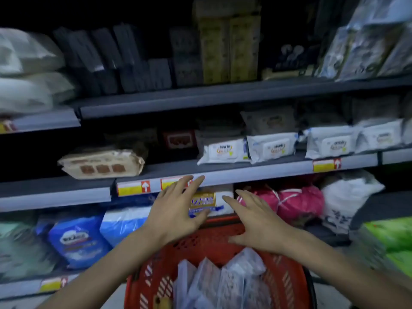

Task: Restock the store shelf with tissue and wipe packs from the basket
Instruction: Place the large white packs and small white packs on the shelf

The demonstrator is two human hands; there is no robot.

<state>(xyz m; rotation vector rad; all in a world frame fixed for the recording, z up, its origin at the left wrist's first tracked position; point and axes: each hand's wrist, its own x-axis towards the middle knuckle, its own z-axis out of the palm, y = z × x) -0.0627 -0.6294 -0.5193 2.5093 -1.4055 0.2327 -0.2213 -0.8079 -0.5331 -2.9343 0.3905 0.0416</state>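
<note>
Left hand (176, 210) and right hand (256, 224), both empty with fingers spread wide, flank a gold-labelled pack (206, 201) lying crosswise beneath the middle shelf (245, 172). The left hand seems nearer, perhaps touching, though blur obscures contact. Remaining packs (223, 284) stand on edge in the red basket (142, 270) below the wrists. The aisle is dim.

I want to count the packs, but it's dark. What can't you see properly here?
Head view:
- The packs in the red basket: cut off by the bottom edge, so no count.
- The dark packs on the top shelf: too dim, labels unreadable.
- The white-and-gold pack: partly behind the left hand; contact unclear.
- The white wipe packs: print too small and blurred.
</note>
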